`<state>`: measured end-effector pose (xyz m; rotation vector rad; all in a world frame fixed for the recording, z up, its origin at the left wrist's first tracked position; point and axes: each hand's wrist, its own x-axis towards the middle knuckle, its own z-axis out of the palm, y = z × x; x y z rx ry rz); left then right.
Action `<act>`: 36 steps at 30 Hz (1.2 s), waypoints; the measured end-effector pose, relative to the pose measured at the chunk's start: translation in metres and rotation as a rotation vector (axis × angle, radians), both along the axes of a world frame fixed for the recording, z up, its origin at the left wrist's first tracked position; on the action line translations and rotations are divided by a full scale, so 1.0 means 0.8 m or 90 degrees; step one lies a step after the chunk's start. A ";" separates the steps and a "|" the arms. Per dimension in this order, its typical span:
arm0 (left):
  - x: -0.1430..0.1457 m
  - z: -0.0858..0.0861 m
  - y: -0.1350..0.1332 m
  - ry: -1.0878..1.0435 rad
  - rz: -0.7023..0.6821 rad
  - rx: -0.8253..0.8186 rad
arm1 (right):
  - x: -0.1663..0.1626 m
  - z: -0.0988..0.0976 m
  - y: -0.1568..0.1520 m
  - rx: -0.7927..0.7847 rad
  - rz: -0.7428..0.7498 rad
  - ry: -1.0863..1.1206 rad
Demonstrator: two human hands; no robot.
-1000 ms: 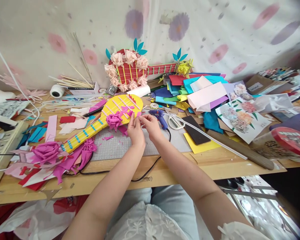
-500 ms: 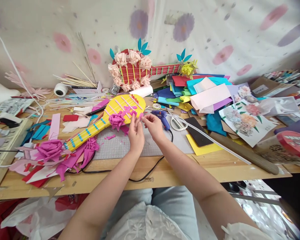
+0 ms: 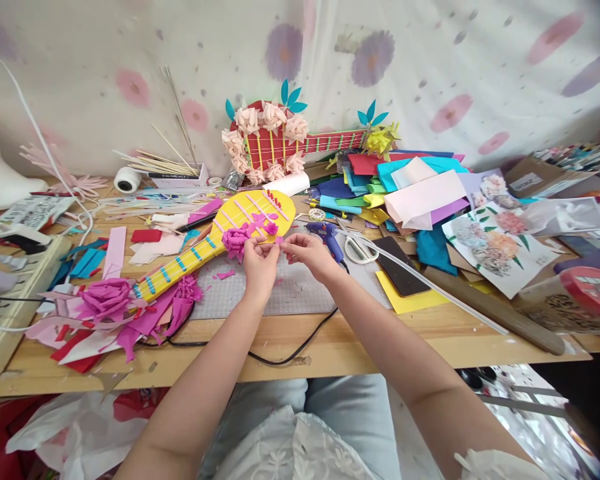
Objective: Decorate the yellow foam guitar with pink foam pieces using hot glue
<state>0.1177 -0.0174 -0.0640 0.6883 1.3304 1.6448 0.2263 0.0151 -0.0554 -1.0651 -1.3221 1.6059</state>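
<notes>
In front of the yellow paper lute (image 3: 203, 250), my left hand (image 3: 260, 267) and my right hand (image 3: 310, 257) meet with fingertips pinched together. Between them is a small magenta piece of crepe paper (image 3: 279, 241), partly hidden by the fingers. The lute lies slanted on the desk, its blue-striped neck pointing to the lower left. A large magenta paper rose (image 3: 235, 241) and smaller magenta petals (image 3: 264, 221) sit on its rounded body. Just right of my right hand lies a blue glue gun (image 3: 326, 239).
A grey cutting mat (image 3: 300, 297) with magenta scraps lies under my hands. Another magenta rose (image 3: 105, 299) rests among paper scraps at left. Behind stands a red paper instrument (image 3: 270, 148) with pale roses. Coloured paper (image 3: 420, 193), a phone (image 3: 407, 267) and a wooden stick (image 3: 495, 310) are at right.
My left hand has shifted left and turned, its fingers now folded in toward the right hand's fingertips. My right hand stays close by with the magenta paper. The view has shifted slightly.
</notes>
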 end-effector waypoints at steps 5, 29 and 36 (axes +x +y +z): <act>0.002 -0.003 -0.002 -0.011 0.042 -0.030 | -0.010 -0.003 -0.007 -0.054 -0.029 0.020; -0.100 0.030 0.031 0.427 0.105 0.189 | -0.031 0.005 0.044 -0.217 -0.095 -0.186; -0.104 0.018 0.040 0.562 0.031 0.172 | -0.033 0.010 0.045 -0.244 -0.090 -0.211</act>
